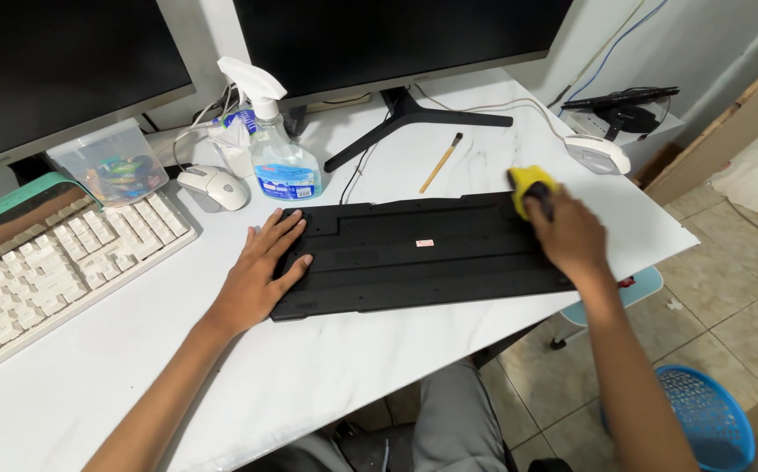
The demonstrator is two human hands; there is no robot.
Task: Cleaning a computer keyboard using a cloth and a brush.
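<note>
A black keyboard [422, 253] lies face down on the white desk [326, 367]. The left hand [261, 275] rests flat, fingers spread, on its left end. The right hand [571, 236] is closed around what looks like a yellow cloth [529, 183], pressed to the keyboard's right end

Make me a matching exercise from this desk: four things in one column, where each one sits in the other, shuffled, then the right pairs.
Things:
1. spray bottle
2. yellow cloth
3. small brush
4. white keyboard

Places:
A. pressed on the black keyboard under the right hand
B. far left of the desk, beside a white mouse
C. lying on the white desk near the monitor stand
D. upright behind the left hand

Pairs: 1-D, 2-A, 3-C, 4-B
</note>
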